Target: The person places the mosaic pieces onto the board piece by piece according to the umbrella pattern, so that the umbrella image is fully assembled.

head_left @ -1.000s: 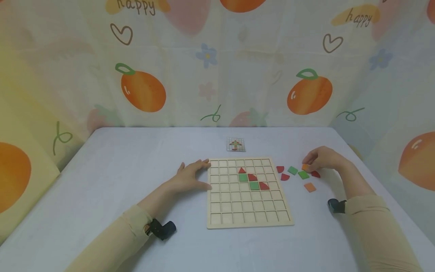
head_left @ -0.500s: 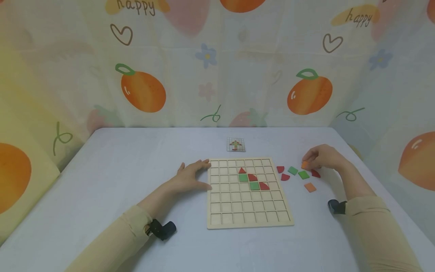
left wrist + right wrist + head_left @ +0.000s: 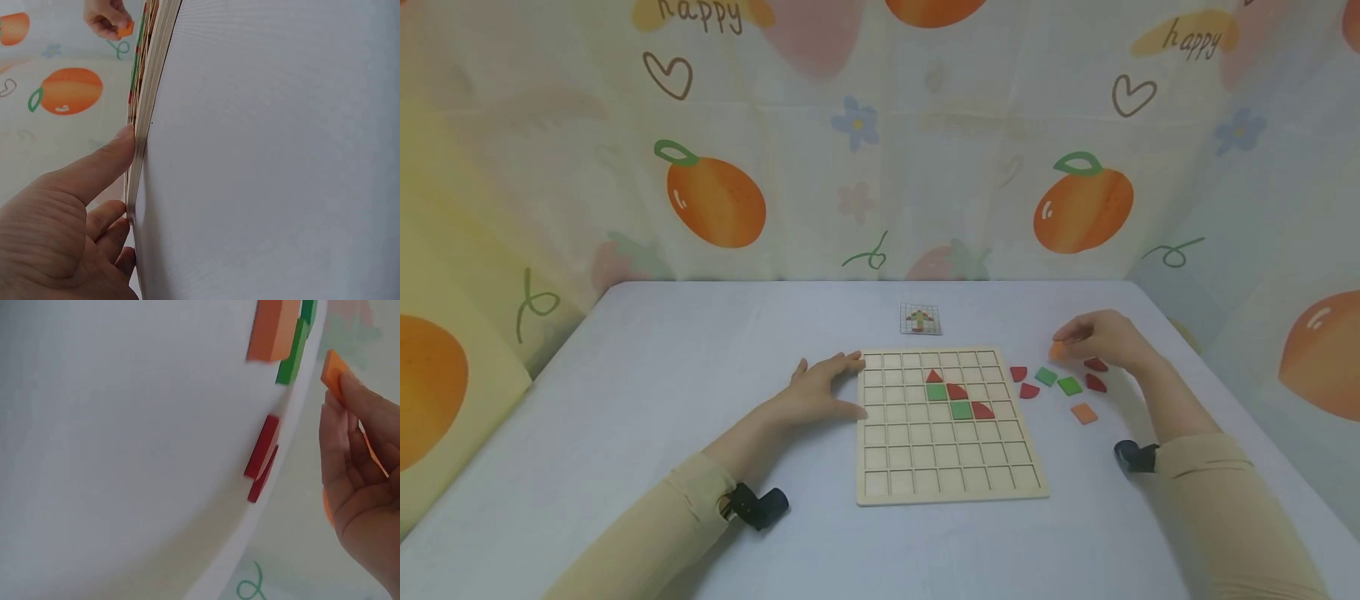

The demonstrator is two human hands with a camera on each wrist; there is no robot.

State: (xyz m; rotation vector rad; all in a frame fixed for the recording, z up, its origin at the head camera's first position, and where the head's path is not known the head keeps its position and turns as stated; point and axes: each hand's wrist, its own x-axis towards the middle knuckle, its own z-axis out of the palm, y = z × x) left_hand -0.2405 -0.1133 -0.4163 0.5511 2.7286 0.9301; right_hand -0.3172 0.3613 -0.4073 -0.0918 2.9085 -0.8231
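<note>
A pale wooden grid board [image 3: 951, 454] lies on the white table, bearing a red triangle [image 3: 933, 377], green squares [image 3: 961, 410] and red quarter-circle tiles [image 3: 982, 410]. My left hand [image 3: 815, 389] touches the board's left edge with thumb and fingertips, fingers spread; the left wrist view shows the thumb [image 3: 106, 162] against that edge. Right of the board, above the loose tiles, my right hand [image 3: 1108, 340] pinches an orange square tile [image 3: 1057, 351] between thumb and fingers. In the right wrist view that orange tile [image 3: 334, 370] is off the table.
Loose tiles lie right of the board: red quarter circles [image 3: 1029, 391], green squares [image 3: 1070, 386] and an orange square [image 3: 1084, 413]. Behind the board lies a small card [image 3: 921, 318] with a coloured pattern on a grid. A printed curtain hangs behind the table.
My right hand has lifted the orange tile and carried it left and slightly away, uncovering another red tile beneath. The left hand and board have stayed still.
</note>
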